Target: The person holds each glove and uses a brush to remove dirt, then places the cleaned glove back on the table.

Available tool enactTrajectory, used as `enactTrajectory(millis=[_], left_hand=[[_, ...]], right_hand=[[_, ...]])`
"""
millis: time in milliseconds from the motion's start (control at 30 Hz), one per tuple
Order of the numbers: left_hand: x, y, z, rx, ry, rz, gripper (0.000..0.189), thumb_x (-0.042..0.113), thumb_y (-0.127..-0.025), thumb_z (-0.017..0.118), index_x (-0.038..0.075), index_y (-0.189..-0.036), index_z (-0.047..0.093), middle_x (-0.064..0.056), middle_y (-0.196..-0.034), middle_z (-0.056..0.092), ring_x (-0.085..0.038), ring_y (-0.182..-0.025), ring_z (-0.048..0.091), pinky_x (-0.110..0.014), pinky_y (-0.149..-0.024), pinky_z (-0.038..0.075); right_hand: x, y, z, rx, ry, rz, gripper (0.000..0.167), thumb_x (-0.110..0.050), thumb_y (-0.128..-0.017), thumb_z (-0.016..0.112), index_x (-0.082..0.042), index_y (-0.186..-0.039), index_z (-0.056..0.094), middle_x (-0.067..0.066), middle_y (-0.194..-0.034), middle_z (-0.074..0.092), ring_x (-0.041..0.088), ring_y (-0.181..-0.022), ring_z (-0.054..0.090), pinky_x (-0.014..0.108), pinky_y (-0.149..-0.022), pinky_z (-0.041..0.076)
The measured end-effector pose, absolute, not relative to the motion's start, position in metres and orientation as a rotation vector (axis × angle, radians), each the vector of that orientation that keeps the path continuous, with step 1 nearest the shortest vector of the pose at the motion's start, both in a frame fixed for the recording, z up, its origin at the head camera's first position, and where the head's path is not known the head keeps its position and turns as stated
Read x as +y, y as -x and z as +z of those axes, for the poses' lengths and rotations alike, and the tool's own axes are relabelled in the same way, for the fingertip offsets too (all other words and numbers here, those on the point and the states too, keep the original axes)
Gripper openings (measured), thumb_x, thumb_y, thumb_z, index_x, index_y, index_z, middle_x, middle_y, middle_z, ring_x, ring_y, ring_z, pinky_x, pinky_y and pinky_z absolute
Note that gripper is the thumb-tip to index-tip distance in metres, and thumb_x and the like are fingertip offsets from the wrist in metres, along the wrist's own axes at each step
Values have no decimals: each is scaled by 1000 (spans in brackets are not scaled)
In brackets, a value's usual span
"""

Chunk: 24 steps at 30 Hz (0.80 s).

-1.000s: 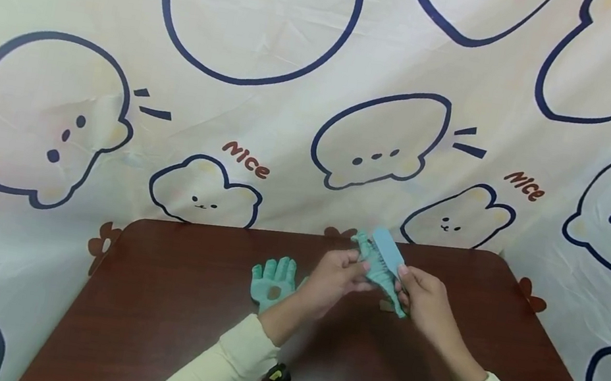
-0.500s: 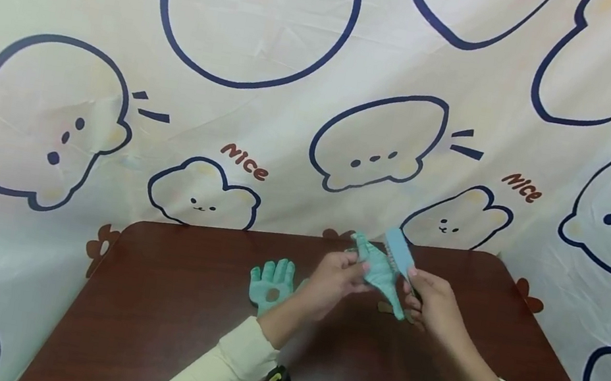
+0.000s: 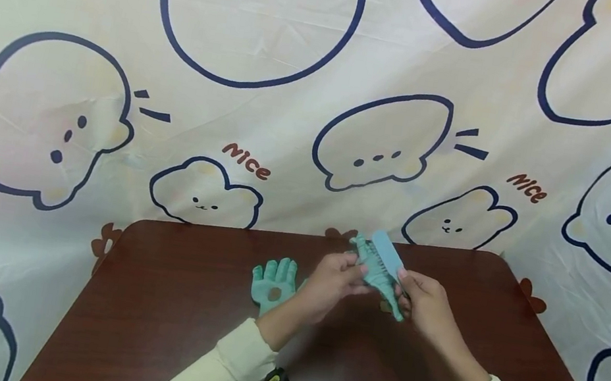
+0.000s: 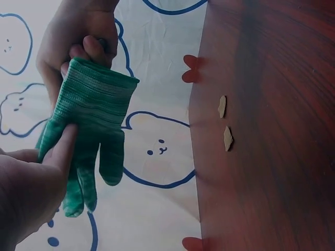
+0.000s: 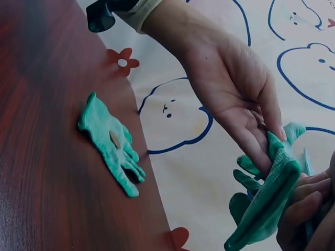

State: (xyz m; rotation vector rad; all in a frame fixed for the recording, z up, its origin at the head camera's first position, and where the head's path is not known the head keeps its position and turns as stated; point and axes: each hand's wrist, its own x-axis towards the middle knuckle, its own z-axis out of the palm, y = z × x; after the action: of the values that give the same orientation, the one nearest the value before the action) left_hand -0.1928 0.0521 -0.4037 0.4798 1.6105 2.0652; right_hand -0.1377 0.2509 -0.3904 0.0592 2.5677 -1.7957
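My left hand (image 3: 329, 284) pinches a green knit glove (image 3: 378, 276), held up over the far part of the table. In the left wrist view, the glove (image 4: 89, 115) hangs fingers-down with its ribbed cuff upward. My right hand (image 3: 429, 300) grips a light blue brush (image 3: 388, 253), its bristle side turned toward the glove and close along it. Most of the brush is hidden behind the glove in the right wrist view, where only a sliver of the brush (image 5: 306, 161) shows. A second green glove (image 3: 269, 275) lies palm-up on the table, with a round brown patch (image 3: 274, 293) on it.
Two small tan flakes, one nearer the top (image 4: 222, 106) and a lower flake (image 4: 228, 138), lie on the dark brown table (image 3: 171, 316). A cartoon-printed cloth (image 3: 270, 111) hangs behind the table's far edge. Black devices sit at both wrists.
The brush swings right, away from the glove, half a second ago, and is now back to the left along it. My left hand stays almost in place with the glove.
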Motion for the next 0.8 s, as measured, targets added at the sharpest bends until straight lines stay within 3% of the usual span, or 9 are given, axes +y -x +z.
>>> enactTrajectory(millis=[333, 533, 633, 800], left_hand=[[46, 190, -404, 1615, -491, 2110, 30, 9, -106, 53, -6, -131, 60, -16, -128, 63, -22, -117, 68, -45, -105, 53], [44, 192, -410, 1600, -479, 2118, 30, 13, -107, 53, -4, -130, 60, -15, -127, 64, -21, -117, 68, -43, -106, 53], [46, 191, -411, 1586, -488, 2099, 33, 15, -107, 53, 0, -136, 59, -12, -133, 65, -22, -119, 68, -42, -105, 53], [49, 190, -407, 1565, -494, 2079, 41, 16, -108, 53, 4, -147, 52, -10, -143, 63, -25, -126, 65, -42, -105, 52]], right_hand=[[272, 144, -403, 2639, -216, -1724, 52, -46, -110, 41, -1, -87, 54, -1, -63, 43, 10, -49, 35, 28, -40, 33], [260, 139, -395, 2509, -110, -1884, 51, -46, -109, 43, -1, -86, 52, -1, -60, 38, 10, -45, 31, 30, -38, 29], [251, 136, -388, 2470, -49, -1909, 52, -47, -109, 44, 1, -89, 51, 0, -60, 39, 10, -46, 33, 30, -37, 28], [242, 133, -384, 2534, -15, -1799, 51, -45, -109, 44, 2, -89, 52, 2, -63, 43, 12, -54, 43, 28, -43, 37]])
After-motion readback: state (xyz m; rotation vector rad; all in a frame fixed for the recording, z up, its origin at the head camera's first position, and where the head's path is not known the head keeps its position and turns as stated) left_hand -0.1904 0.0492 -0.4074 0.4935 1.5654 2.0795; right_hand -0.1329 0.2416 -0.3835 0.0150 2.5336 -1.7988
